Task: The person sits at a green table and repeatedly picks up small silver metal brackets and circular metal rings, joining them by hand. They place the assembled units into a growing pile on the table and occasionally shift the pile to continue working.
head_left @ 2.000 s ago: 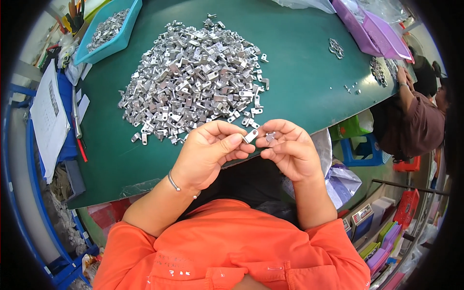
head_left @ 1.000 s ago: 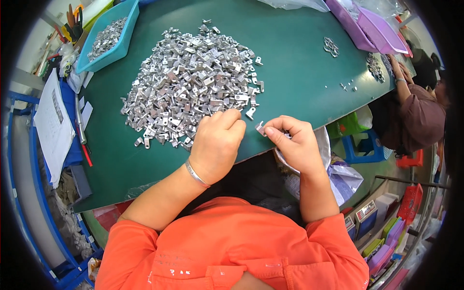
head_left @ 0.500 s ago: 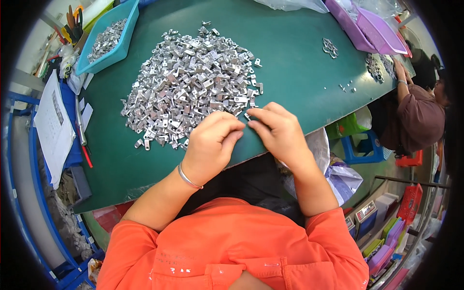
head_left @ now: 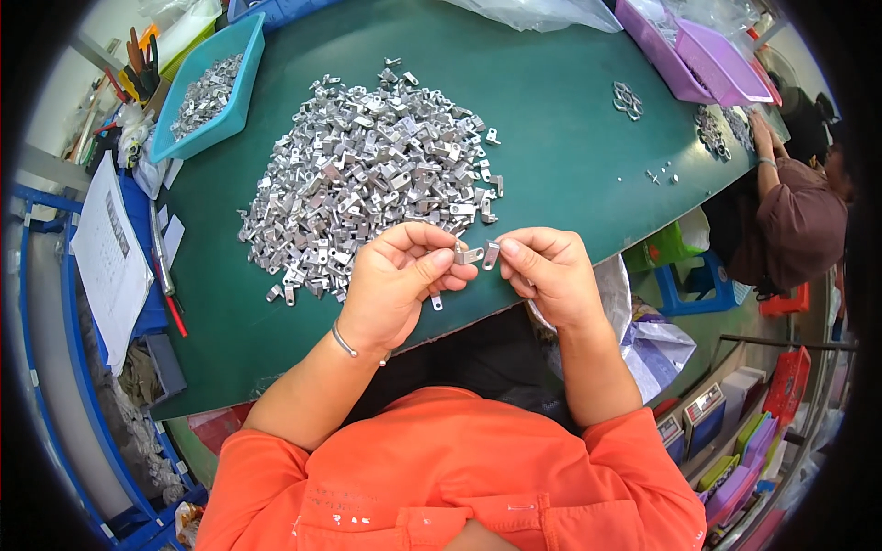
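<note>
A large heap of small silvery metal brackets (head_left: 367,170), bent and pierced with holes, covers the middle of the green table (head_left: 551,119). In front of its near right edge, my left hand (head_left: 400,280) pinches a small metal bracket (head_left: 469,255) between thumb and fingers. Facing it, my right hand (head_left: 551,271) pinches a second metal bracket (head_left: 491,255), close to the first one. Whether the two pieces touch, I cannot tell. Another loose bracket (head_left: 436,301) shows just below my left fingers.
A blue tray (head_left: 246,87) of small metal parts stands at the far left, a purple tray (head_left: 735,73) at the far right. Paper sheets (head_left: 110,253) hang left. To the right a co-worker's hand (head_left: 763,138) is near small metal rings (head_left: 712,133).
Both hands have drawn back slightly from the heap toward me. The brackets in my fingers now show plainly between the hands; before, the fingers mostly hid them.
</note>
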`<state>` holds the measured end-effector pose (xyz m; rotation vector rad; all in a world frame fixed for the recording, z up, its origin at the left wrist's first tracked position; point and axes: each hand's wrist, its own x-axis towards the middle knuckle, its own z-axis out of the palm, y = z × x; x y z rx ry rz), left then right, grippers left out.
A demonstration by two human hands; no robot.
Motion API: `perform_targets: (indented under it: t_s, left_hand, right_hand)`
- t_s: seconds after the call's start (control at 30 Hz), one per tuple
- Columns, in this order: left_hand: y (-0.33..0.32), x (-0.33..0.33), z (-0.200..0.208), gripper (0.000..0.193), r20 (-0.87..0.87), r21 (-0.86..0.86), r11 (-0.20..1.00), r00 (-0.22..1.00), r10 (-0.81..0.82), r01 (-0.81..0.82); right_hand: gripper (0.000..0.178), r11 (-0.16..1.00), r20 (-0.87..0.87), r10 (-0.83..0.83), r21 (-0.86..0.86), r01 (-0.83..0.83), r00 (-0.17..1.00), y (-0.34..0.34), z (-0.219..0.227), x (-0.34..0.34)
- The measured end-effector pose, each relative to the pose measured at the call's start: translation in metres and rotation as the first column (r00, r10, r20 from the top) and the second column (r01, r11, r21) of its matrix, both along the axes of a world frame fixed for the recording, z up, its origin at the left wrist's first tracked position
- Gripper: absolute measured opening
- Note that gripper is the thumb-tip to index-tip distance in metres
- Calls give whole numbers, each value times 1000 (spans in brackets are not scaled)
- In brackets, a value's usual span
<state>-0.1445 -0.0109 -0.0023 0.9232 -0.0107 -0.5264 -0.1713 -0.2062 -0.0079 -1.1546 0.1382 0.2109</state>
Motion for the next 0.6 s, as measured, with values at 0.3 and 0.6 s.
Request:
perform_targets:
  t_s: [0.3,0.6]
  left_hand:
    - [-11,-14,-4,11,573,304,930,820,-7,-205]
    - [6,-1,10,12,823,375,683,565,66,-627]
  right_hand:
    - [23,926,-129,198,349,-143,972,15,4,-8]
    - [12,351,531,144,-816,459,835,12,-8,28]
